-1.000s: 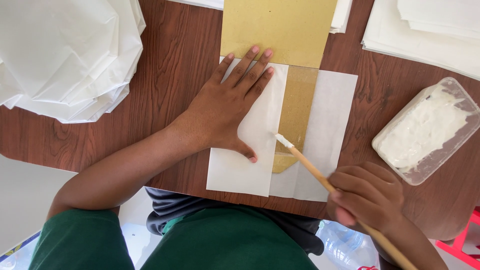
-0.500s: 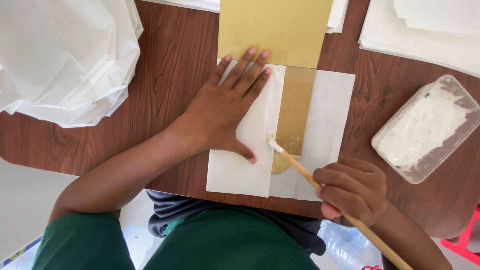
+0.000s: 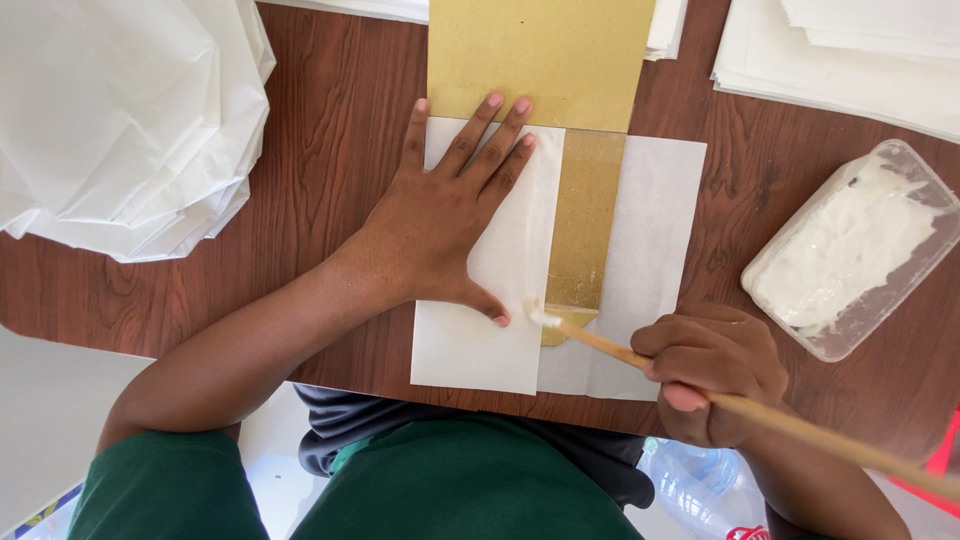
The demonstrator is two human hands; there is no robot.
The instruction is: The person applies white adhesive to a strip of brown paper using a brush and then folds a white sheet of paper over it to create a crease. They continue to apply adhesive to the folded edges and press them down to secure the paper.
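Two hands at work: left hand (image 3: 440, 225), fingers splayed, pins white paper (image 3: 480, 340); right hand (image 3: 715, 375) fingers grip a paste-tipped stick (image 3: 600, 345) at the gold strip (image 3: 585, 230).

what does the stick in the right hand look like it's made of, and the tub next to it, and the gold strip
The stick in the right hand looks like pale wood or bamboo, matte, its tip coated white. The tub seems to be clear thin plastic, since the white paste shows through its walls. The gold strip looks like paper or card with a slightly speckled metallic finish, glossier where it seems wet.
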